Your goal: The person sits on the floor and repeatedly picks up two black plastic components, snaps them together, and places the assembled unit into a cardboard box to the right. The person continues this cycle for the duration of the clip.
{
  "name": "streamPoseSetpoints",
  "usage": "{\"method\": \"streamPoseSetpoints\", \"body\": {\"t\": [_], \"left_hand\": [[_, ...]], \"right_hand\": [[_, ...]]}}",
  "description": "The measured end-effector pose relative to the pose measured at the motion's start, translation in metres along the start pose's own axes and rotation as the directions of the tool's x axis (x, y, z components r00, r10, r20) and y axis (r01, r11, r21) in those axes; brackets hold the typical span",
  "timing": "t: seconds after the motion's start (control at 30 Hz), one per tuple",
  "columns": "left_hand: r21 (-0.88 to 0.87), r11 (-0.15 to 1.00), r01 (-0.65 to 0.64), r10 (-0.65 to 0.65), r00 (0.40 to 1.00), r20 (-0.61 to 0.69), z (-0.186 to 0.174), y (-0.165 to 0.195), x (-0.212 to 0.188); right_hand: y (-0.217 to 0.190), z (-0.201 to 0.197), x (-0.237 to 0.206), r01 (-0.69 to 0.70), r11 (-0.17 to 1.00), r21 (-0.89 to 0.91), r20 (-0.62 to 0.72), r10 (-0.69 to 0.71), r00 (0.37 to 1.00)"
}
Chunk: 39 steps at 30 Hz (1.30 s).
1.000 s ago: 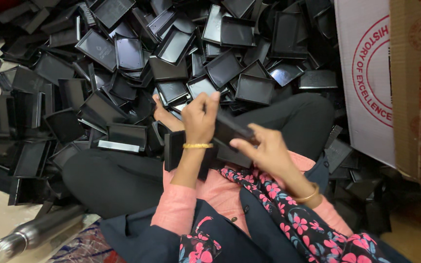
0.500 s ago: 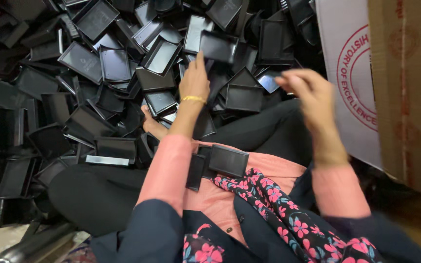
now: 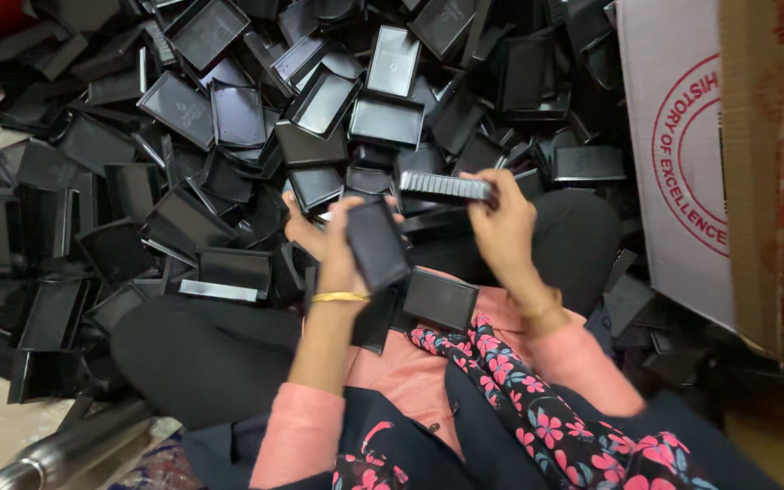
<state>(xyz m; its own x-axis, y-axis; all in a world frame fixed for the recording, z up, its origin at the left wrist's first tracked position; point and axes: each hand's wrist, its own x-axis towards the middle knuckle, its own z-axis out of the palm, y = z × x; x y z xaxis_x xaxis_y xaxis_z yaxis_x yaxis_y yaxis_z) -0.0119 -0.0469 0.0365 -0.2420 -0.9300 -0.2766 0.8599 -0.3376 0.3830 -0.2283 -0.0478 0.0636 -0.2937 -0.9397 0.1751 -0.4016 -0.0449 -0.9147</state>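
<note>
Both hands have come back from the heap since half a second ago: then the left hand was stretched far out over the pile of black trays and the right hand hung open and empty off to the side, while now each is drawn in above the person's lap and holds a piece.

Taking the lap as the landmark, the left hand (image 3: 342, 245) sits just above it, its fingers wrapped round the edges of a flat black tray (image 3: 377, 243) that stands tilted on end, thumb pressed to one long side. The right hand (image 3: 504, 227) is raised a little farther out from the lap, fingers pinching one end of a second black tray (image 3: 445, 187), seen edge-on so that its ribbed rim faces the camera. Two more black pieces (image 3: 439, 299) rest on the lap itself, against the pink garment. Beyond the lap lies the pile of black trays (image 3: 229, 118), tumbled at all angles on the floor; to the right of the lap stands a cardboard box (image 3: 755, 181) with a white printed face, and a metal tube (image 3: 65, 449) lies on the floor to its left.

These trays look like thin moulded plastic: light, stiff, smooth and probably somewhat slippery, likely to flex or crack if squeezed across the open middle. Taking hold along the rim or at a corner, as both hands do, seems the surest grip.
</note>
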Motion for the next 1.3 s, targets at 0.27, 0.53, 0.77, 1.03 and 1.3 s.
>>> {"method": "streamPoseSetpoints", "body": {"t": [0.27,0.53,0.77,1.03,1.3], "left_hand": [[0.177,0.973,-0.150,0.180,0.969,-0.167,0.002,-0.056,0.025],[0.218,0.966,-0.140,0.180,0.968,-0.177,0.028,-0.041,0.013],[0.319,0.942,-0.099,0.117,0.992,-0.037,0.041,-0.035,-0.001],[0.378,0.919,-0.108,0.114,0.993,0.006,0.047,-0.049,-0.007],[0.895,0.159,-0.416,0.418,0.850,0.321,0.033,-0.006,-0.006]], "right_hand": [[-0.073,-0.004,-0.087,0.212,0.974,0.083,0.388,-0.228,0.893],[-0.057,-0.009,-0.082,-0.088,0.988,0.125,0.260,0.053,0.964],[-0.068,-0.016,-0.080,-0.123,0.962,0.242,0.351,0.031,0.936],[-0.064,-0.012,-0.083,-0.137,0.961,0.242,0.346,0.047,0.937],[-0.073,-0.038,-0.067,-0.556,0.768,0.318,0.691,0.214,0.691]]}}
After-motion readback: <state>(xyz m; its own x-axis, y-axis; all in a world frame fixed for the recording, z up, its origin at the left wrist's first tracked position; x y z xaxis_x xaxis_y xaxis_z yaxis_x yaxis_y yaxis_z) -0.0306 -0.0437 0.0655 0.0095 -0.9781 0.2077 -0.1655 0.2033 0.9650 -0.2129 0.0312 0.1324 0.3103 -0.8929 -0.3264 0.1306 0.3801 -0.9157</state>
